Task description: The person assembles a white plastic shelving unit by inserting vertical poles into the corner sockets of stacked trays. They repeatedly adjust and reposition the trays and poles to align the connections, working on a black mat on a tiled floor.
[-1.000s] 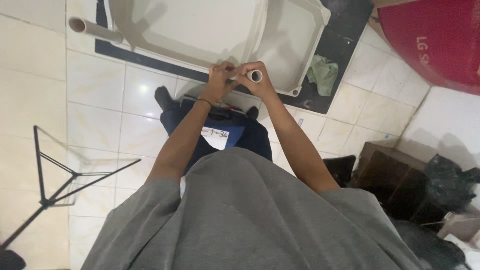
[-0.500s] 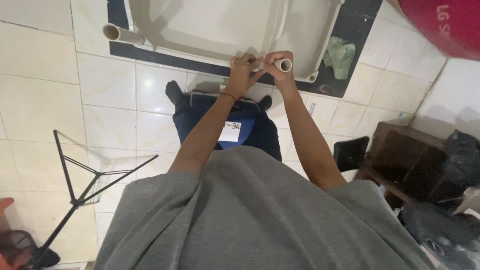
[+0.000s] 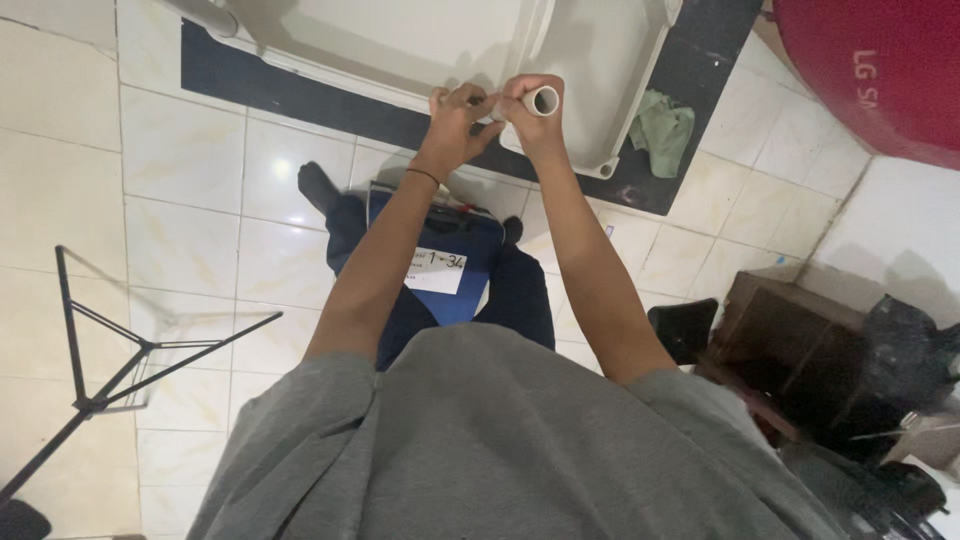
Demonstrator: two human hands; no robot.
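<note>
Short whitish plastic tube (image 3: pixel 541 101), open round end facing the camera, held up at arm's length above the upturned pale plastic furniture piece (image 3: pixel 420 40) on the floor. Looks like a hollow rigid leg or pipe section: probably light, stiff, not fragile, with a smooth wall that could slip in a loose hold. Best taken around the barrel just behind the open end, which is where it is held now; only the end ring shows, the rest is hidden in the fist.

Right hand (image 3: pixel 535 125): grip wrapped closed around the tube, fingers curled tight, the open end sticking out just above the knuckles. Left hand (image 3: pixel 455 125): grip narrow, fingertips pinched together, touching the right hand and apparently the tube's side or some small part there; what sits between the fingertips is too small to tell. Both hands are pressed together, so the tube is braced from two sides.

Around the grip: the pale furniture piece lies directly beyond and below it on a dark mat (image 3: pixel 300 95). A green rag (image 3: pixel 660 130) is on the mat, to the right of the grip and well apart. Nearer the body, below the grip, a blue bag (image 3: pixel 455 265) with a white label sits on the white tiled floor (image 3: pixel 190 200). A black folding stand (image 3: pixel 100 350) is far left, a dark wooden box (image 3: pixel 790 330) far right.
</note>
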